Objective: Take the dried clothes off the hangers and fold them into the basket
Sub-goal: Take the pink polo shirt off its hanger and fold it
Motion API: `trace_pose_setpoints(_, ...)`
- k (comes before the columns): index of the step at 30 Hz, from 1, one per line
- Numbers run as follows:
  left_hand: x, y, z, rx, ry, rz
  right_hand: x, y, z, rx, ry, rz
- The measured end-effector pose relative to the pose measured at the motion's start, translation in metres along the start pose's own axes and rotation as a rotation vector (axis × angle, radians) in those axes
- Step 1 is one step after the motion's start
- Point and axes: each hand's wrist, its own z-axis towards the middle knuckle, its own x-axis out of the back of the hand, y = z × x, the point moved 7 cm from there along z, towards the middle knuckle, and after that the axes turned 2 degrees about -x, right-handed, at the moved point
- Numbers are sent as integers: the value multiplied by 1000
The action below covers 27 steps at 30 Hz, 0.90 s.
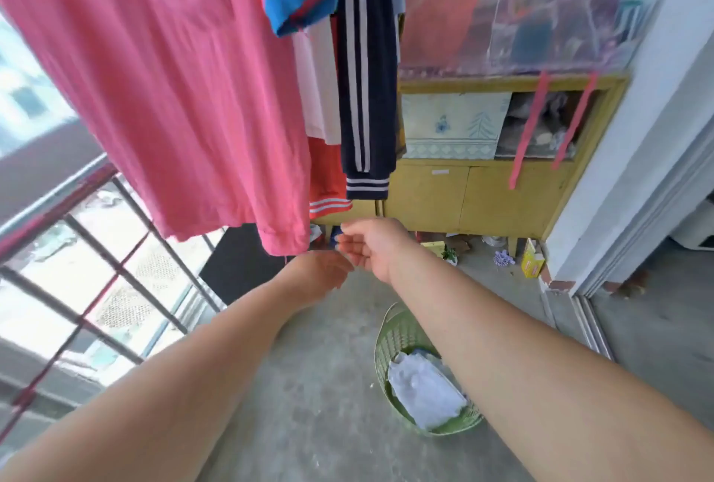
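Right hand (367,246) near pink shirt (154,95) hem; green basket (386,350) holds white cloth (425,392)

Daylight enters a barred window (96,307) on the left. A yellow wooden cabinet (463,195) stands on grey concrete floor (309,385) beside a white wall (637,141); a dark mat (239,265) lies by the window.

Pink shirt (154,95) hangs; green basket (390,342) holds white cloth (425,392).

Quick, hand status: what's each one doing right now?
Left hand: blurred just below the hem of the pink shirt; grip cannot be told.
Right hand: open, fingers loosely curled, holding nothing.
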Motion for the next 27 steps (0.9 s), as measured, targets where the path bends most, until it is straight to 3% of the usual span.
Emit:
trace_pose_setpoints(13, 173, 40, -113, -184, 249, 57, -107, -100, -126, 301, -88, -153)
trace_pose_setpoints(27, 301, 96, -154, -366, 552, -148, -159, -213, -206, 646, -124, -241)
